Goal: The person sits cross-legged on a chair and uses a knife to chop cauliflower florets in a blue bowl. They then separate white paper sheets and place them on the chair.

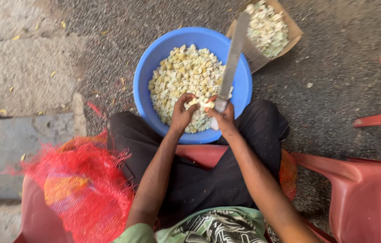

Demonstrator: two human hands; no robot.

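Grip: right hand [223, 118] closed round the handle of a long knife [233, 58], blade slanting up and far over the basin; left hand [182, 112] pinched shut on a small pale piece [198, 103], held against the blade's near end, above the basin's near rim.

Step, by judgement: cutting the held piece into bits over the heap. The next cut seems to call for a short, controlled stroke, fingers kept back from the edge.

Item: blue basin [145, 76] on the ground between the knees, well filled with pale yellow-white chopped bits [183, 74].

Item: cardboard tray [291, 31], far right, just beside the basin, holding more of the same bits.

Item: red mesh sack [82, 189], near left, against the thigh.

Item: red plastic chairs [361, 180], right.

Room: basin rim close under both hands; blade tip reaches towards the tray; open ground lies far left.
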